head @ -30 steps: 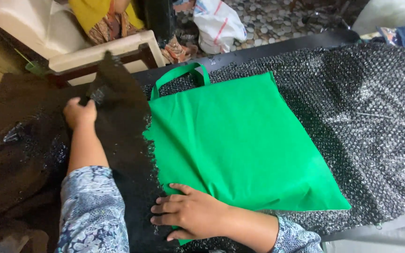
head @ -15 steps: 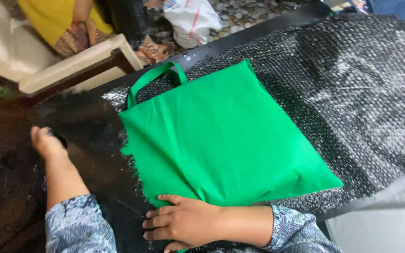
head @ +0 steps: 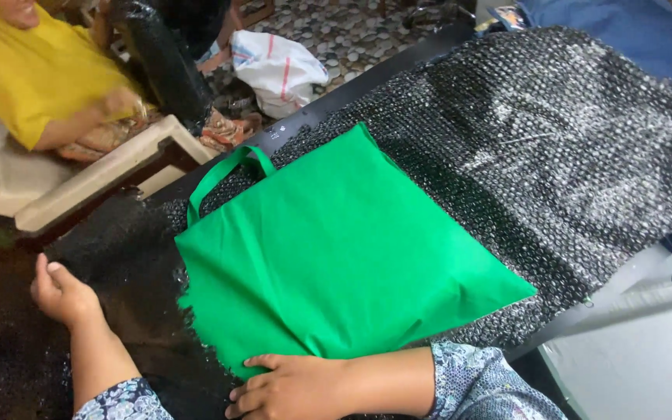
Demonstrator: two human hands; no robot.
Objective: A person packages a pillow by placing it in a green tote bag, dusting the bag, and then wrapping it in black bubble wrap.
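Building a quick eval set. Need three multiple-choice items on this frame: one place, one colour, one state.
1. Where does the right hand rest?
A. on the bag's near edge
B. on the bag's handle
C. on the white sack

2. What colour is the bag?
A. blue
B. green
C. yellow

3. How does the bag lie?
A. hanging by its handle
B. rolled into a tube
C. flat on the black sheet

Answers:
1 A, the fingers press the edge nearest the person, far from the handle.
2 B, its cloth is plain green.
3 C, it lies spread flat on the black sheet, while the left hand grips that sheet's edge.
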